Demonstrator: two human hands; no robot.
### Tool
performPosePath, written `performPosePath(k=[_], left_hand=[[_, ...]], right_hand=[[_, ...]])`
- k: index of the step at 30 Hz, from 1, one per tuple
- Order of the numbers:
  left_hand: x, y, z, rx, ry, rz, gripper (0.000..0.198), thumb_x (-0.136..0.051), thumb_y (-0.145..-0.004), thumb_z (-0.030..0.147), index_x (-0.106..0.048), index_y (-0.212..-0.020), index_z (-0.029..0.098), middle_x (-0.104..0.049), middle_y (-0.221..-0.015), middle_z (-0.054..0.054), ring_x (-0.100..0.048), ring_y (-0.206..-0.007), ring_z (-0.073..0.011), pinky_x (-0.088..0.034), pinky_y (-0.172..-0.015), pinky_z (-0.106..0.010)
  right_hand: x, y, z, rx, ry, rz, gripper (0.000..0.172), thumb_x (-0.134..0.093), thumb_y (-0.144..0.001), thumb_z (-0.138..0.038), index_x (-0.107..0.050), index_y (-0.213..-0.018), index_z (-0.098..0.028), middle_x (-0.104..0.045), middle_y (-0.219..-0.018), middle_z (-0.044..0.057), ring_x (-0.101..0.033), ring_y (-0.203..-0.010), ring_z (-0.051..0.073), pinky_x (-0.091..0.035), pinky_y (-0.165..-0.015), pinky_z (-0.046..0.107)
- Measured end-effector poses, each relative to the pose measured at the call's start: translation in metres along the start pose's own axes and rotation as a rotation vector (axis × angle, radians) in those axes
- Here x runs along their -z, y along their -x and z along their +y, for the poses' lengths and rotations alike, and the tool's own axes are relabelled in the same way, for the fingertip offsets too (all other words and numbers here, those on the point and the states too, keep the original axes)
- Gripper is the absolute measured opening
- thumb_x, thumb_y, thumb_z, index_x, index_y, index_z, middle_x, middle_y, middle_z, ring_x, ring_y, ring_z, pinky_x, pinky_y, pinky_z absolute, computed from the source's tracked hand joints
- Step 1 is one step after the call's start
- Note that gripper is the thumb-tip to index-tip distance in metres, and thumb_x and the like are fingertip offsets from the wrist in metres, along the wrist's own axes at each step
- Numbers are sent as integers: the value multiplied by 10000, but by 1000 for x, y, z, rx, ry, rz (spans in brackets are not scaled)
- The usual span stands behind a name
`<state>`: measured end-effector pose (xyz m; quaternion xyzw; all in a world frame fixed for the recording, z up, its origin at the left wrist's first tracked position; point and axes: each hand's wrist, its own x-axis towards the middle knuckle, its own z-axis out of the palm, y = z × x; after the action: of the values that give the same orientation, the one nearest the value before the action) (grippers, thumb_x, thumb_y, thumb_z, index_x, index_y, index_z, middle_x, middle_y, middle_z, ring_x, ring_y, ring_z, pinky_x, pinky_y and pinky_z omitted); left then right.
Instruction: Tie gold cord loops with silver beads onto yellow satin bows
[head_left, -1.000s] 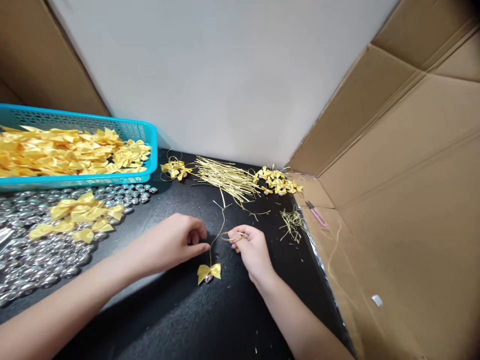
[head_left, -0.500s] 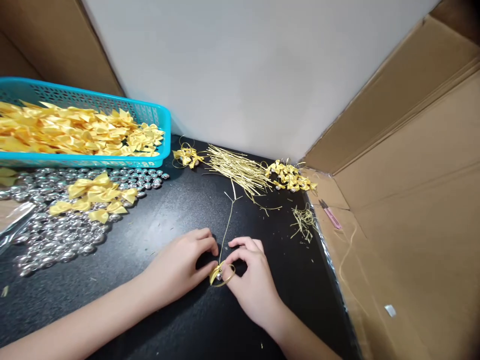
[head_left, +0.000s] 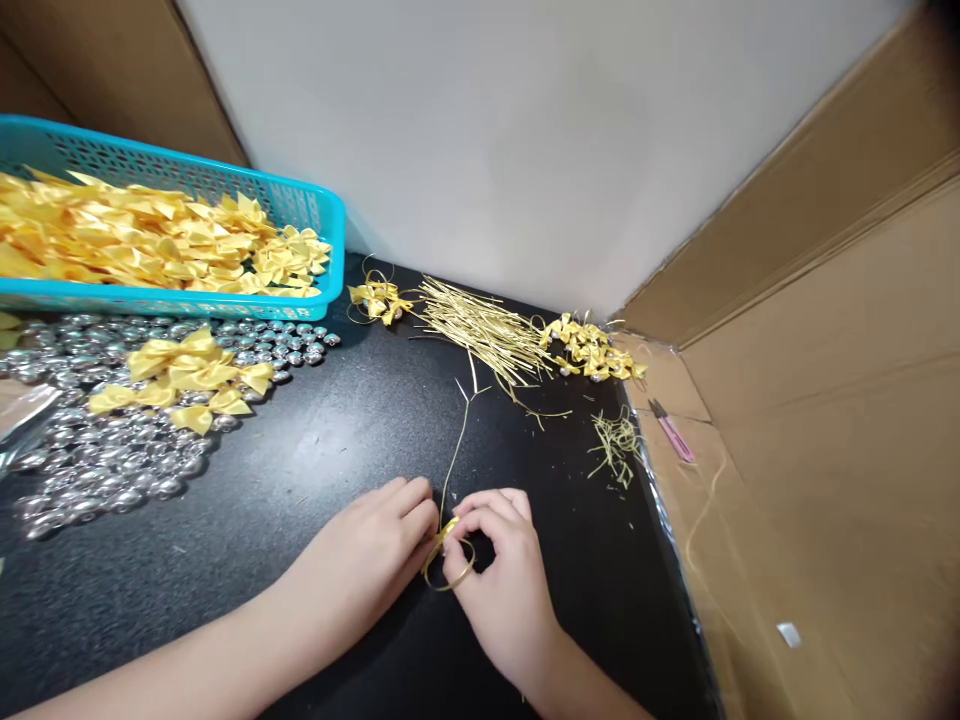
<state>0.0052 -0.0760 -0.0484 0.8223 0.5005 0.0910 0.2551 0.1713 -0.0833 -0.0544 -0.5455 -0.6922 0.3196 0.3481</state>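
Low over the black table, my two hands meet around a small yellow ribbon bow (head_left: 449, 526). My right hand (head_left: 501, 570) pinches the bow between thumb and forefinger, and a loop of gold cord (head_left: 441, 588) hangs from it. My left hand (head_left: 382, 550) is closed against the bow's left side; its fingertips are mostly hidden, and it seems to grip the cord end there. A thin gold cord (head_left: 454, 460) runs from between the hands up the table to a forked end. The silver bead on the bow is covered by fingers.
A turquoise basket (head_left: 330, 250) of yellow bows stands at the back left. Silver beads (head_left: 112, 460) lie before it, with loose bows (head_left: 187, 375) on top. Cut gold cords (head_left: 484, 330), finished bows (head_left: 589, 348), cord scraps (head_left: 616, 445) and pink snips (head_left: 673, 435) lie farther right.
My left fingers have curled in closer to the bow. The bow has turned, and its silver bead is now hidden. The view has shifted slightly.
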Motion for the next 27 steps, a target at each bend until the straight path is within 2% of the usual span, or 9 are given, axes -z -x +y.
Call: performPosePath(k=[5, 9, 11, 14, 18, 21, 27], left_hand=[[-2, 0, -4, 39, 315, 29, 207, -411, -955, 229, -538, -795, 191, -604, -798, -31, -584, -734, -189, -453, -656, -282], [2, -4, -7, 120, 572, -15, 198, -435, -939, 324, -510, -802, 203, -589, -697, 14, -546, -637, -152, -423, -608, -255], [4, -8, -8, 153, 723, -28, 169, -479, -911, 357, -527, -880, 199, -600, -720, 15, -559, -662, -154, -432, -615, -253], [9, -17, -10, 216, 941, -72, 273, -529, -868, 430, -539, -969, 177, -599, -730, 16, -573, -668, -152, -454, -617, -253], [21, -31, -12, 328, 946, -230, 409, -554, -819, 557, -569, -770, 152, -593, -623, 8, -585, -596, -154, -472, -580, -259], [28, -37, -13, 314, 910, -330, 459, -572, -794, 598, -581, -711, 146, -614, -576, -9, -592, -562, -156, -468, -550, -251], [29, -38, -16, 275, 958, -365, 494, -564, -798, 624, -613, -748, 135, -604, -584, -3, -567, -544, -133, -446, -531, -222]], right_hand=[[1, -3, -1, 3, -83, -11, 225, -643, -701, 29, -623, -652, -190, -693, -765, 29, -586, -848, 200, -483, -754, 304], [5, -7, 0, -22, -145, 3, 194, -657, -723, -16, -626, -646, -191, -692, -744, 33, -596, -811, 199, -479, -729, 302], [6, -9, 1, -38, -164, 6, 173, -662, -732, -41, -631, -652, -191, -692, -744, 35, -600, -802, 200, -477, -721, 304], [7, -12, 2, -62, -195, 10, 154, -657, -740, -62, -636, -658, -190, -692, -751, 39, -607, -809, 203, -476, -729, 308], [9, -14, 4, -76, -218, 2, 152, -649, -740, -71, -630, -654, -195, -691, -751, 35, -606, -810, 202, -467, -731, 308], [10, -15, 4, -82, -233, 2, 146, -652, -738, -79, -629, -655, -196, -692, -755, 32, -604, -812, 200, -461, -736, 308], [10, -15, 5, -80, -236, 15, 136, -661, -739, -89, -638, -660, -197, -692, -747, 28, -604, -797, 193, -455, -724, 302]])
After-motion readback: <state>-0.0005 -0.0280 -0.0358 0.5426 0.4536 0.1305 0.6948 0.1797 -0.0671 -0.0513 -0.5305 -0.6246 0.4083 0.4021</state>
